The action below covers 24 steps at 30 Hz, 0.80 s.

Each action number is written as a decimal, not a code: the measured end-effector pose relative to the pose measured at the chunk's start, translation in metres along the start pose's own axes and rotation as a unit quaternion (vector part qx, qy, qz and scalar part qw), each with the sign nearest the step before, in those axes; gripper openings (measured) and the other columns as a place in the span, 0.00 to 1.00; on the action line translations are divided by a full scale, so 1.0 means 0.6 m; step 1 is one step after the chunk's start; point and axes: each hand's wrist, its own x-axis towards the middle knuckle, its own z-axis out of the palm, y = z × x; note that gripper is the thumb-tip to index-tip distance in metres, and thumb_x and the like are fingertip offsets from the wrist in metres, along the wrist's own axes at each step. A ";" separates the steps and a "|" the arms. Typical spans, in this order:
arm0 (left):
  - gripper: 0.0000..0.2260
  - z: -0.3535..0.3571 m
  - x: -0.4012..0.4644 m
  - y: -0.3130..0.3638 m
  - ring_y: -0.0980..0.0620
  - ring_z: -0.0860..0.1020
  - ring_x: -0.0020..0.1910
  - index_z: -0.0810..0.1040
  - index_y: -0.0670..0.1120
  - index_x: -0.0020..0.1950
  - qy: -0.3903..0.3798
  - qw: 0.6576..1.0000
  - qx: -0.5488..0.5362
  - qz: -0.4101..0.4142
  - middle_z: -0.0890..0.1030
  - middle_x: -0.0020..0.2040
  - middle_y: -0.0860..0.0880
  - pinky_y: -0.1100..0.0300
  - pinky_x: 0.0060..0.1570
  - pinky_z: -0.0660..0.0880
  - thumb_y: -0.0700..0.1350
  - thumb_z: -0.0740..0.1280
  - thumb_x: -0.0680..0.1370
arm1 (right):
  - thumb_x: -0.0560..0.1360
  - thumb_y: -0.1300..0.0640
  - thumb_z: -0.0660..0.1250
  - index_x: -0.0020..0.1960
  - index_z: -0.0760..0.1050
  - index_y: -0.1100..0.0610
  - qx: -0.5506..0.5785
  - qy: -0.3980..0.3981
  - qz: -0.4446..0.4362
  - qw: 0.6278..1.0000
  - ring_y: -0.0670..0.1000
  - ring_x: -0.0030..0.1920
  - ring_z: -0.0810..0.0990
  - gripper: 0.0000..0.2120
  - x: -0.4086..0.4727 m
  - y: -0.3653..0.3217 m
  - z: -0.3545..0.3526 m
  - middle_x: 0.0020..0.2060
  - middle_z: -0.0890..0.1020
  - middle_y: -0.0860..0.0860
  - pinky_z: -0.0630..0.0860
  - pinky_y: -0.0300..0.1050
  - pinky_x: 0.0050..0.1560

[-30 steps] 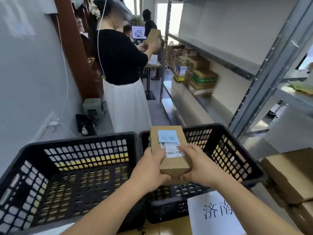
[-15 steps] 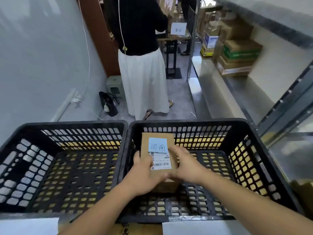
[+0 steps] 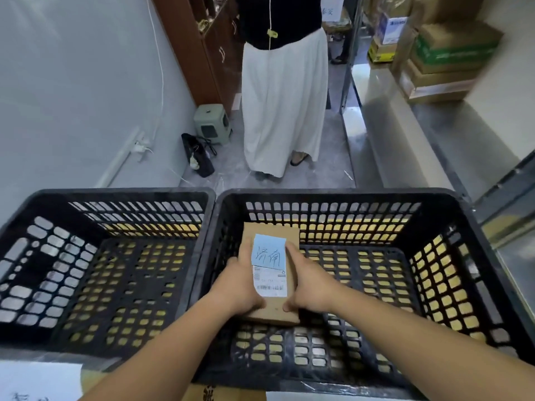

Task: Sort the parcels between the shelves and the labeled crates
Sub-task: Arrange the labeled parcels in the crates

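**Parcel low inside the right crate**

The empty black perforated plastic crate [image 3: 101, 273] sits at 9 o'clock. The left hand [image 3: 240, 287] and right hand [image 3: 311, 287] each keep a closed grip on the long sides of the small brown cardboard parcel with a blue handwritten note [image 3: 270, 285], low in the second black crate [image 3: 434, 270], at its left. It looks light, stiff, easily held by its edges.

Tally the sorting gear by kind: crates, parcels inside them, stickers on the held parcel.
Black crates: 2, left crate and right crate
Parcels in crates: 1, cardboard parcel, in the right crate
Stickers on it: 2, blue note and barcode label
Total: 5
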 end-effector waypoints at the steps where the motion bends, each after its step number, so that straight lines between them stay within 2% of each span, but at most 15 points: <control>1: 0.65 0.004 0.002 -0.002 0.50 0.80 0.48 0.29 0.63 0.74 0.003 1.000 0.006 0.001 0.76 0.55 0.48 0.52 0.49 0.81 0.43 0.81 0.62 | 0.63 0.57 0.84 0.83 0.35 0.44 -0.004 -0.002 0.005 1.000 0.52 0.64 0.75 0.69 0.002 0.001 0.002 0.69 0.72 0.50 0.73 0.45 0.62; 3: 0.64 0.010 0.007 -0.004 0.51 0.78 0.47 0.27 0.66 0.74 -0.012 0.999 0.033 -0.005 0.75 0.54 0.48 0.55 0.49 0.80 0.44 0.80 0.65 | 0.65 0.56 0.84 0.83 0.36 0.43 -0.015 -0.006 0.011 1.000 0.54 0.68 0.73 0.66 0.006 0.003 0.003 0.72 0.68 0.53 0.72 0.48 0.67; 7: 0.54 0.017 0.023 -0.010 0.52 0.71 0.50 0.42 0.63 0.81 -0.059 0.995 0.069 -0.032 0.69 0.67 0.44 0.61 0.56 0.72 0.46 0.77 0.69 | 0.69 0.53 0.82 0.83 0.39 0.44 -0.037 -0.032 0.017 0.999 0.57 0.70 0.70 0.61 0.015 0.004 0.005 0.73 0.63 0.55 0.69 0.48 0.70; 12: 0.46 0.020 0.032 0.003 0.51 0.73 0.46 0.43 0.63 0.81 -0.069 0.992 0.087 -0.063 0.62 0.68 0.42 0.58 0.59 0.76 0.45 0.71 0.74 | 0.72 0.50 0.79 0.83 0.36 0.46 -0.093 -0.054 0.013 0.994 0.58 0.70 0.73 0.59 0.028 0.001 0.001 0.76 0.59 0.57 0.70 0.48 0.70; 17: 0.41 0.013 0.031 0.008 0.47 0.78 0.53 0.52 0.59 0.82 -0.032 0.984 0.168 -0.045 0.73 0.62 0.46 0.52 0.55 0.80 0.47 0.69 0.73 | 0.72 0.41 0.76 0.83 0.37 0.48 -0.205 -0.043 0.001 0.978 0.61 0.69 0.73 0.58 0.030 -0.004 -0.006 0.75 0.64 0.59 0.73 0.53 0.68; 19: 0.40 0.010 0.022 0.012 0.46 0.78 0.55 0.55 0.56 0.82 -0.017 0.980 0.197 -0.026 0.74 0.62 0.46 0.52 0.55 0.80 0.48 0.70 0.73 | 0.70 0.39 0.76 0.83 0.38 0.47 -0.224 -0.025 -0.002 0.974 0.61 0.70 0.72 0.58 0.019 -0.007 -0.013 0.74 0.66 0.58 0.74 0.56 0.67; 24: 0.49 -0.015 -0.001 0.024 0.45 0.74 0.64 0.46 0.57 0.82 -0.026 0.981 0.188 0.035 0.71 0.68 0.46 0.52 0.62 0.76 0.51 0.75 0.71 | 0.69 0.36 0.76 0.82 0.43 0.43 -0.198 0.028 0.025 0.979 0.59 0.72 0.70 0.56 -0.046 -0.019 -0.042 0.74 0.67 0.54 0.70 0.58 0.71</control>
